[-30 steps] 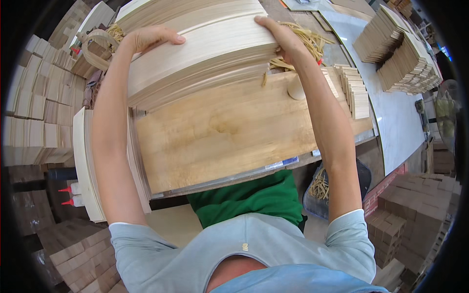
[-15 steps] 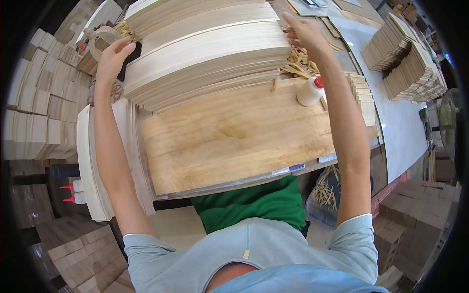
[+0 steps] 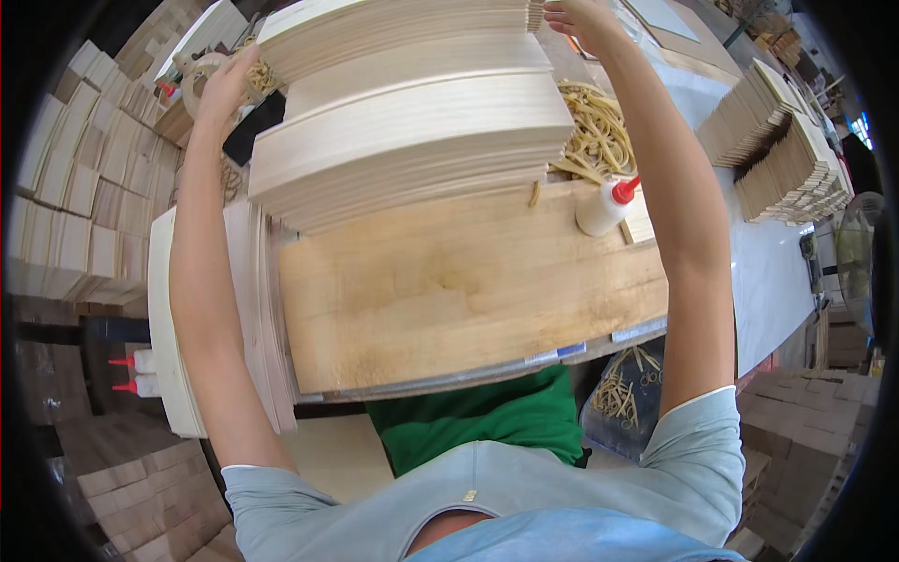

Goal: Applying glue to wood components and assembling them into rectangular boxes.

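Note:
Three stacks of thin pale wooden boards lie across the far side of the bench: a far stack (image 3: 393, 42), a middle stack (image 3: 421, 77) and a near stack (image 3: 412, 126). Beside the far stack's left end is my left hand (image 3: 228, 86), its fingers stretched forward; whether they touch the boards I cannot tell. My right hand (image 3: 578, 22) reaches just past that stack's right end, fingers extended and apart from each other. Neither hand visibly holds anything. A white glue bottle (image 3: 601, 210) with a red tip stands near my right forearm.
A flat wooden board (image 3: 468, 281) covers the bench before me. Rubber bands (image 3: 596, 126) lie heaped right of the stacks. A dark flat object (image 3: 253, 129) and a tape roll (image 3: 195, 82) are on the left. Upright boards (image 3: 248, 309) flank my left forearm; board stacks (image 3: 791, 140) stand right.
Both hands have moved farther forward, from the near stack's ends to beside the far stack. The view has shifted slightly, and the stacks appear lower in it.

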Demonstrator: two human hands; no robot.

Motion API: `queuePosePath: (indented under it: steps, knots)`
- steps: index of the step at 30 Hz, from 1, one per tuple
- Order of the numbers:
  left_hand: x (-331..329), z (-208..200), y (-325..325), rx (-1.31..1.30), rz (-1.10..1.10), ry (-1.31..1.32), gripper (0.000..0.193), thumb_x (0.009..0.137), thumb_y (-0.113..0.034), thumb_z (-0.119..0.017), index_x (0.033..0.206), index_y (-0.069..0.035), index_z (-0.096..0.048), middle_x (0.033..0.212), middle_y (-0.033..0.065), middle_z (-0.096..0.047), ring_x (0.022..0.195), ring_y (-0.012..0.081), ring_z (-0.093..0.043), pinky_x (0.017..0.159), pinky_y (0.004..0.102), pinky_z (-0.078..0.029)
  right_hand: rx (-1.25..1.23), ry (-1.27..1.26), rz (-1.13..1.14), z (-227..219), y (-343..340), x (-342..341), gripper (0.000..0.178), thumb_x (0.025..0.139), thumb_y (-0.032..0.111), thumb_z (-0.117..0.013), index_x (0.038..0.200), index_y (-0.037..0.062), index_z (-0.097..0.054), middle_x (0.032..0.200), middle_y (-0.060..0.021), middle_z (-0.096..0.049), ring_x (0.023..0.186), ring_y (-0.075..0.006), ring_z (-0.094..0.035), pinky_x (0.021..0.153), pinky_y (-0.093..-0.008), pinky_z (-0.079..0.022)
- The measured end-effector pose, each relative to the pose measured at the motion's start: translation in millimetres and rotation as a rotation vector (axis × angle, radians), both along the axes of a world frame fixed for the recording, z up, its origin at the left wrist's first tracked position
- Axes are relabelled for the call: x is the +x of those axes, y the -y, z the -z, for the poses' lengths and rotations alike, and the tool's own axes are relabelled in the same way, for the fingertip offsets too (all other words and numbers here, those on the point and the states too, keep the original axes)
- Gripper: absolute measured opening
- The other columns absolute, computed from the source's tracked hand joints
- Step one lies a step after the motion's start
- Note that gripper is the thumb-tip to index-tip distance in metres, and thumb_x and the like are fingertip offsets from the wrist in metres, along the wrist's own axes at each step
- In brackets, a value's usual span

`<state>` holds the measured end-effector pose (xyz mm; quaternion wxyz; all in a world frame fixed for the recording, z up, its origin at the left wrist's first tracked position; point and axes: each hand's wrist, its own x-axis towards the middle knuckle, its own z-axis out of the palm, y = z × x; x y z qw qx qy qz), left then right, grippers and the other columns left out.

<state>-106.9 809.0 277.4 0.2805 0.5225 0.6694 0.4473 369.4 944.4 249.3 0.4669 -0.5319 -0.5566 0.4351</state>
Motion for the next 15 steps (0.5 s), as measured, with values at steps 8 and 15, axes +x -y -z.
queuePosePath:
  steps: [8,15]
  knots:
    - [-3.9,13.0,-62.4,-0.07,-0.011,0.138,0.083,0.085,-0.058,-0.06,0.142,-0.002,-0.039,0.14,0.0215,-0.042,0.125,0.0366,-0.046,0.104,0.0487,-0.036,-0.182,0.151,0.023,-23.8,-22.9,-47.4,0.068,0.089,0.061,-0.05,0.134,0.0111,-0.048,0.126,-0.0221,-0.053,0.104,-0.0313,-0.056,0.086,-0.0471,-0.046]
    - [8.0,11.9,-55.2,-0.058,0.006,0.227,0.078,0.086,-0.055,-0.06,0.14,-0.002,-0.041,0.134,0.0188,-0.048,0.123,0.0335,-0.048,0.105,0.0463,-0.038,-0.164,0.022,0.058,-52.6,-7.0,-54.6,0.066,0.086,0.057,-0.058,0.133,0.012,-0.049,0.129,-0.0179,-0.052,0.11,-0.0311,-0.053,0.091,-0.0497,-0.043]
